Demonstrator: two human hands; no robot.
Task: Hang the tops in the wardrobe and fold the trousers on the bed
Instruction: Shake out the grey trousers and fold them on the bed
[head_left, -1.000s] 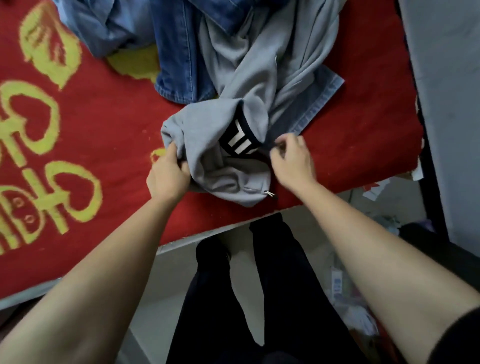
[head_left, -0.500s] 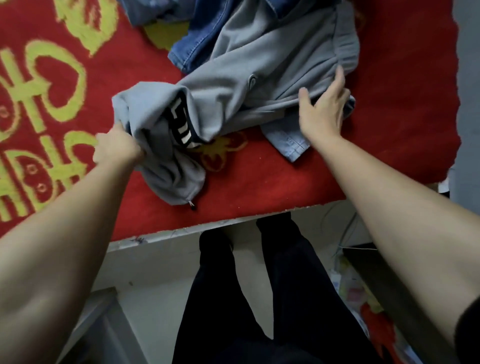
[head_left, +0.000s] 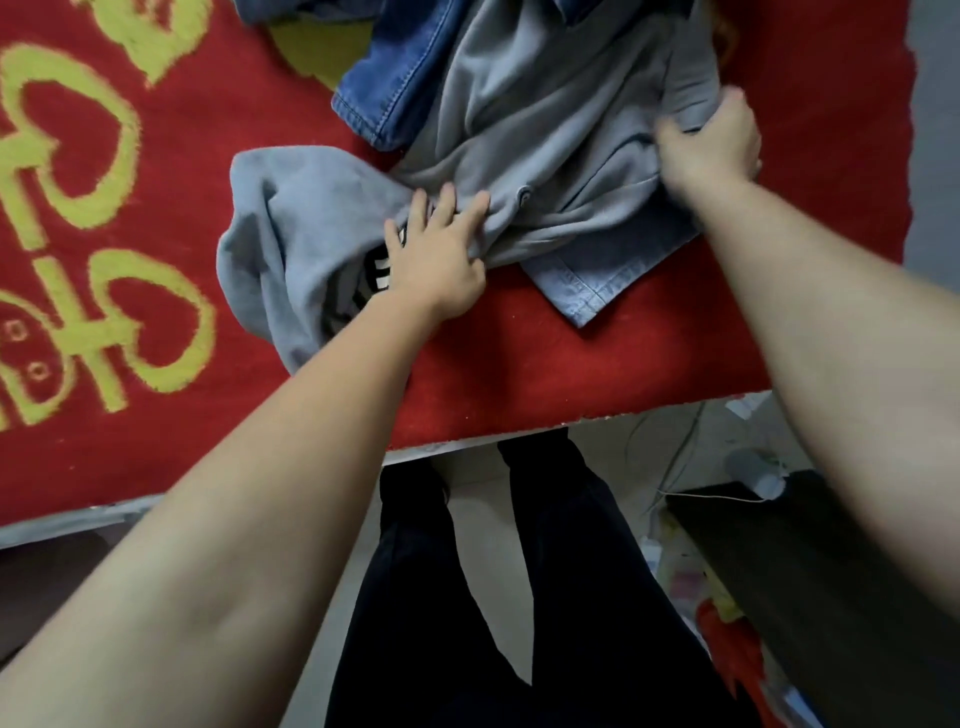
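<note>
Bed (head_left: 519, 364) under a red cover with yellow lettering, filling the view from 9 to 3 o'clock. On it, grey garment (head_left: 545, 145) crumpled over blue denim (head_left: 395, 78), top or trousers impossible to tell, long axis running 8 to 1 o'clock. Left grip (head_left: 436, 249) flat on its middle, fingers straight, pressing, with the bunched end at its 9 o'clock. Right grip (head_left: 711, 140) clenched round the far edge at 1 o'clock, likely best placed to draw it out straight.

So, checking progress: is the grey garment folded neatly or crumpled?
Crumpled: the grey garment lies bunched on the red bedspread, left hand pressing its middle, right hand gripping its edge.
</note>
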